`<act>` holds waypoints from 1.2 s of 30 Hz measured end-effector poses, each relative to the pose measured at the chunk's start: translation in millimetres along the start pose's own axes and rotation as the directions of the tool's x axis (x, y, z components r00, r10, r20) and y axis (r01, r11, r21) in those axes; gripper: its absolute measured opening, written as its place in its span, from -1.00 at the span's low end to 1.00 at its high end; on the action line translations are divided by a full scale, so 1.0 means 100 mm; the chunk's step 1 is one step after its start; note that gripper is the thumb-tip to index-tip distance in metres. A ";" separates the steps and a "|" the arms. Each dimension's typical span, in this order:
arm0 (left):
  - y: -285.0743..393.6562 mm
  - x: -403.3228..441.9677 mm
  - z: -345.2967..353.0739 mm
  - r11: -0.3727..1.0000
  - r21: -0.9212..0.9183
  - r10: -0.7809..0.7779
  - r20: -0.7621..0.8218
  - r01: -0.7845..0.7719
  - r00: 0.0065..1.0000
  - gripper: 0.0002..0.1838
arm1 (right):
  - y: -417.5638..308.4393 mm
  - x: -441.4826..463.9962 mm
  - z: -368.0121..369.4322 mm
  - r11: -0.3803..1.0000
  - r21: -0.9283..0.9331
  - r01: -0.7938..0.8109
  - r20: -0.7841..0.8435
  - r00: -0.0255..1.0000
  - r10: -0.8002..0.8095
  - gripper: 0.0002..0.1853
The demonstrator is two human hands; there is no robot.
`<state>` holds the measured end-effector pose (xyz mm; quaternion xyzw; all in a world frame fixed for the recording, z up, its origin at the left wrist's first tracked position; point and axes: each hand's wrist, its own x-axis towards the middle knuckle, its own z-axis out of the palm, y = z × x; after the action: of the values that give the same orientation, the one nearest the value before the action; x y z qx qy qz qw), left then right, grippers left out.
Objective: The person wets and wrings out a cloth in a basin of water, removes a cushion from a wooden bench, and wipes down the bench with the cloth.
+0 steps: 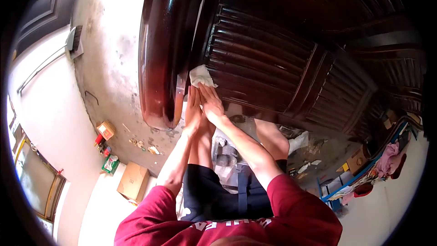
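A crumpled white cloth (pixel 200 75), perhaps a paper wipe, lies against the dark, glossy wooden bench (pixel 259 59), at the corner of its slatted panel. My right hand (pixel 211 102) has its fingers on the lower edge of the cloth, holding it to the wood. Close beside it, my left hand (pixel 193 109) reaches up with fingers stretched out, their tips at the cloth's lower left edge. A thick rounded wooden armrest (pixel 157 64) stands just left of both hands. A small metal-looking plate (pixel 180 83) shows on the wood near my left fingertips.
Below my arms are my knees and a clear plastic-looking container (pixel 225 164). A cardboard box (pixel 133 181) and small packages stand at lower left. Scraps litter the concrete floor (pixel 127 127). At right, a blue rack (pixel 350 184) holds cloths. A long-handled dustpan (pixel 71 38) leans at upper left.
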<state>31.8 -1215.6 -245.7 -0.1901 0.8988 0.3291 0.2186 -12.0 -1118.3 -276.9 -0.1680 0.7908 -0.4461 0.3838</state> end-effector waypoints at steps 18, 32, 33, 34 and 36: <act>-0.01 -0.06 -0.04 0.999 -0.017 -0.052 -0.221 0.049 0.974 -0.27 | 0.30 0.49 0.59 0.893 -0.331 0.306 0.169 0.950 -0.263 -0.50; 0.43 0.80 0.18 0.857 0.099 0.511 -0.027 -0.506 0.859 -0.42 | 0.50 -0.08 -0.89 0.896 -0.421 0.141 -0.115 0.972 -0.207 -0.58; 0.51 0.82 0.24 0.848 0.089 0.526 -0.020 -0.522 0.850 -0.42 | 0.55 -0.18 -0.96 0.896 -0.423 0.133 -0.125 0.971 -0.203 -0.58; 0.60 0.84 0.32 0.856 0.082 0.508 0.043 -0.510 0.860 -0.48 | 0.60 -0.29 -1.03 0.896 -0.429 0.117 -0.139 0.971 -0.193 -0.58; 0.77 0.84 0.48 0.838 0.090 0.531 0.096 -0.539 0.842 -0.54 | 0.67 -0.49 -1.15 0.887 -0.461 0.037 -0.134 0.985 -0.111 -0.60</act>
<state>-62.7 -1145.2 -283.5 0.0922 0.9255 0.3316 0.1583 -62.1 -985.9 -275.3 -0.2479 0.8941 -0.2740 0.2530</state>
